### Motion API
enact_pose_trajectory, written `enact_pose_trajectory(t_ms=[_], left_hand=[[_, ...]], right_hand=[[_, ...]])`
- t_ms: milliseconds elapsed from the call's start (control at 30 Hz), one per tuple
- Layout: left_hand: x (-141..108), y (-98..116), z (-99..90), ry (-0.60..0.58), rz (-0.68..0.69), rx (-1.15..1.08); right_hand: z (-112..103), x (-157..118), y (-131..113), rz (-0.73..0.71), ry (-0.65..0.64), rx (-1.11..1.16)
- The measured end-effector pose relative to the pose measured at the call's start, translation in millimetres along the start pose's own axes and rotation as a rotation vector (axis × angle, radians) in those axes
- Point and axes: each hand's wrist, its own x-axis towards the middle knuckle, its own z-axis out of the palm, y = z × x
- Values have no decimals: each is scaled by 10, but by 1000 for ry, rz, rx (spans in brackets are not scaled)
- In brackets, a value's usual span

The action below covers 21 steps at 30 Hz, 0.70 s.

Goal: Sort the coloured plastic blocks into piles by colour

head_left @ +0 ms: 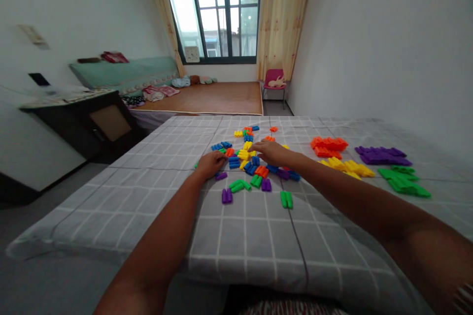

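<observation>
A loose pile of small plastic building blocks, each like short tubes joined side by side, lies mid-table in several colours. My left hand (212, 164) rests at the pile's left side, fingers curled in beside an orange block (229, 152) and a blue block (234, 162). Anything in those fingers is hidden. From the right, my right hand (271, 151) reaches over the pile, its fingers stretched out and apart at the yellow blocks (244, 154). Nearer me lie a purple block (226, 196) and a green block (286, 200).
Sorted by colour at the right are orange blocks (328, 146), yellow blocks (347, 167), purple blocks (382, 155) and green blocks (403, 180). A grey checked cloth (244, 241) covers the table. Beyond stand a bed (218, 98), a pink chair (274, 78) and a dark cabinet (99, 125).
</observation>
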Motion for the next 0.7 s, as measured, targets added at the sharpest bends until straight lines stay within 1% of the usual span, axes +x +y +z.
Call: enact_pose_trajectory(t_ms=[33, 100, 167, 233, 267, 300, 367, 433, 467, 533, 567, 633, 700], left_hand=[[-5, -4, -6, -5, 2, -11], [-11, -13, -19, -17, 1, -34], [-11, -28, -30, -22, -1, -53], [-7, -46, -37, -24, -1, -64], [-4, -54, -39, -26, 2, -64], [-2, -62, -42, -28, 6, -64], [3, -71, -47, -32, 12, -62], [7, -71, -56, -35, 16, -57], [8, -68, -61, -38, 16, -53], [12, -57, -72, -48, 12, -37], [15, -52, -76, -51, 5, -26], [22, -43, -79, -52, -10, -4], [30, -39, -74, -47, -33, 16]], right_hand=[[62, 153, 0, -50, -17, -15], [166, 401, 1, -130, -93, -35], [224, 559, -5, -156, -196, -40], [209, 611, -10, -147, -253, -45], [166, 592, -5, -135, -245, -51], [98, 542, 11, -117, -210, -58], [-107, 346, 90, -63, -105, -54], [-367, 28, 238, 27, -31, -37], [-496, -169, 333, 82, -25, -32], [-708, -610, 537, 209, -74, -45], [-779, -838, 630, 273, -111, -50], [-841, -1266, 768, 367, -189, -42], [-815, -1607, 820, 400, -244, -16]])
